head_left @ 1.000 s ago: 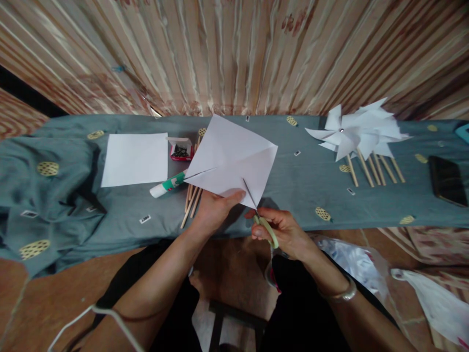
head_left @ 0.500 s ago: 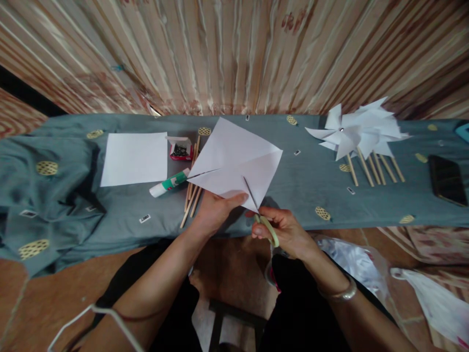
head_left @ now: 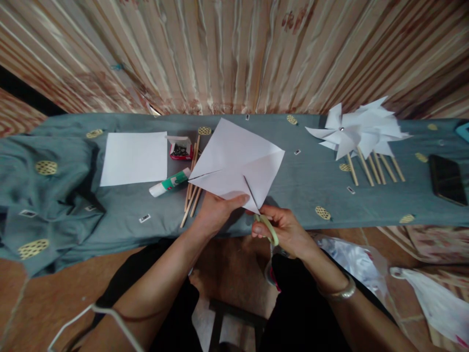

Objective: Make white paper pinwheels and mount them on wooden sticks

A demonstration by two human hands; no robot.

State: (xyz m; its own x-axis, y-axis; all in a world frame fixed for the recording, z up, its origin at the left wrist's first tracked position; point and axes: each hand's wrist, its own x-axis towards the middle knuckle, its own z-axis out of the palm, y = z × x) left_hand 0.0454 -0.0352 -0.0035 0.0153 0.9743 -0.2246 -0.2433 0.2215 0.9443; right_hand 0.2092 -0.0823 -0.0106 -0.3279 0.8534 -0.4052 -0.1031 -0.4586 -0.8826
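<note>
A square sheet of white paper (head_left: 238, 151) is held up over the cloth, turned with a corner toward me. One slit runs in from its left corner, another from its near corner. My left hand (head_left: 216, 212) pinches its near edge, thumb on top. My right hand (head_left: 284, 227) is closed round the pale yellow-green handles of a pair of scissors (head_left: 271, 231), whose blades lie along the near slit. Just left of the paper are wooden sticks (head_left: 190, 203), a green and white glue stick (head_left: 170, 182) and a small red box (head_left: 181, 148) of dark pins or tacks.
A stack of white paper (head_left: 135, 159) lies at left. Several paper pinwheels (head_left: 351, 134) on sticks rest at right, near a dark phone (head_left: 447, 179). A grey-green cloth (head_left: 296, 186) covers the surface, with a curtain (head_left: 234, 54) behind. Plastic bags (head_left: 355, 264) lie on the floor.
The paper has shifted very slightly to the right. Both hands and the scissors stay almost where they were.
</note>
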